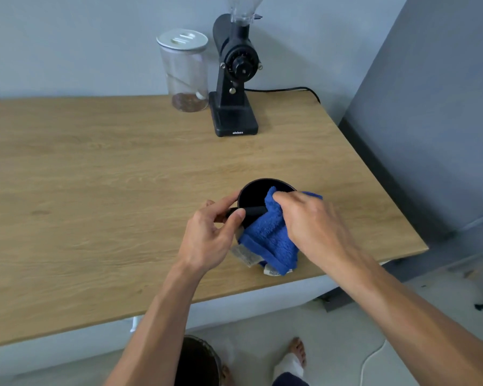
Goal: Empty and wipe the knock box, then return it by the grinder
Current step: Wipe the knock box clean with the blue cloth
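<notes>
The black round knock box (253,194) stands on the wooden table (95,190) near its front right. My left hand (211,235) grips its left wall and the end of the knock bar. A blue cloth (268,235) drapes over the box's near rim and hangs down in front of it. My right hand (310,221) is closed on the cloth, with its fingertips pressing the cloth into the box. The black coffee grinder (234,79) stands at the back of the table, well apart from the box.
A clear jar with a white lid (185,71) holds some coffee beans and stands left of the grinder. The grinder's cable (287,90) runs off the table's right edge. A dark bin (197,360) sits on the floor below the front edge. A grey cabinet (435,107) stands at right.
</notes>
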